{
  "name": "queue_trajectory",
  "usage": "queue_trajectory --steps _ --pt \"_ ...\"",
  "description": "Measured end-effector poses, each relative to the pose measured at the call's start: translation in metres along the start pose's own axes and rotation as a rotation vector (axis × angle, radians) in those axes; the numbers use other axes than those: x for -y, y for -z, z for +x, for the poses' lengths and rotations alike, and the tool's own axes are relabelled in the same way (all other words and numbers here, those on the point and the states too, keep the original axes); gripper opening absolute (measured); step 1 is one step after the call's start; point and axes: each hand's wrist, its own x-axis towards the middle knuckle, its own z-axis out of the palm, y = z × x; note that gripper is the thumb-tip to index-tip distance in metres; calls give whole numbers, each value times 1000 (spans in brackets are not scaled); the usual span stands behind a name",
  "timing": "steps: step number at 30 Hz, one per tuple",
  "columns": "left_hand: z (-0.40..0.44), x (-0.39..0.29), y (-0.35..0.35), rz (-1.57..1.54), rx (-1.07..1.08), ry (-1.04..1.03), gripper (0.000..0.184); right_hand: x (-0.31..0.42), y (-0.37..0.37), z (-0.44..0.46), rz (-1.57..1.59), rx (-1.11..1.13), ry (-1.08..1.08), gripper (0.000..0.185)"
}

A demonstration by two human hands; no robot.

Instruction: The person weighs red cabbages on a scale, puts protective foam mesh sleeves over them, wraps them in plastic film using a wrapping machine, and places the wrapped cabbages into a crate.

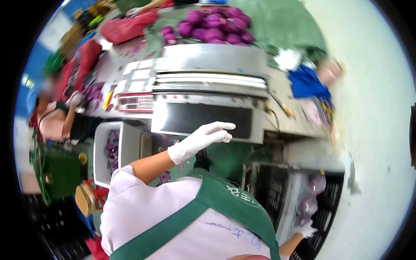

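My left hand [203, 141], in a white glove, is held over the front of a metal wrapping machine [210, 60], near its black plate [208, 118]. Its fingers are stretched out and nothing is in them. Low on the right, my right hand [308, 229], also gloved, reaches into a black crate [331, 208]. It lies beside wrapped purple cabbages [308, 206] lined up there, with its fingers apart; whether it touches the nearest one is unclear.
Purple cabbages [214, 26] are piled behind the machine. Left of it is a scale with a red-edged keypad [135, 103]; a grey bin [126, 147] of purple scraps stands below. A co-worker [54, 119] works at the left. A knife-like tool [284, 106] lies at the right.
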Motion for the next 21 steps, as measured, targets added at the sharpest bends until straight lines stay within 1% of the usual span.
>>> queue_trajectory --steps 1,2,3,4,5,6,7,8,9,10,11,13,14,15,16,17,18,19,20,21 --pt "-8 -12 18 44 -78 -50 44 47 68 -64 -32 -302 264 60" --pt "-13 -20 44 119 -157 -127 41 80 84 -64 159 -270 532 57" --pt "-15 -28 73 115 -186 -138 41 116 83 -72 397 -447 880 50" --pt "-15 -38 105 131 -346 -201 38 166 119 -125 561 -363 1064 43" --pt "-14 -47 136 146 -499 -263 35 204 126 -164 716 -231 1194 38" --pt "-10 -56 167 91 -618 -334 35 238 135 -220 898 -32 1261 33" --pt "-3 -66 212 194 -637 -396 36 259 133 -268 976 81 1341 31" --pt "9 -68 250 93 -728 -433 36 276 121 -297 930 184 1411 33" --pt "28 -68 302 32 -780 -475 31 285 105 -333 949 232 1363 35" --pt "51 -67 362 45 -832 -454 32 293 86 -358 946 282 1335 36" --pt "71 -69 403 52 -868 -514 35 299 70 -374 923 359 1233 36" --pt "115 -72 487 186 -963 -422 49 304 47 -392 855 503 1035 37" --pt "135 -75 516 243 -992 -371 56 306 39 -392 812 568 942 37" --pt "156 -76 541 232 -991 -372 56 309 33 -386 798 631 838 37" --pt "178 -82 562 274 -1019 -330 62 309 40 -390 830 642 779 36" --pt "198 -85 577 313 -1045 -282 69 307 38 -381 819 616 779 36" --pt "205 -99 576 532 -1080 -193 85 309 50 -381 789 593 774 34" --pt "227 -100 590 570 -1076 -135 89 308 44 -372 821 567 753 32" --pt "254 -92 610 603 -1067 -69 93 309 64 -379 820 568 724 30" --pt "301 -55 648 439 -1088 -123 97 309 78 -380 751 524 760 29"
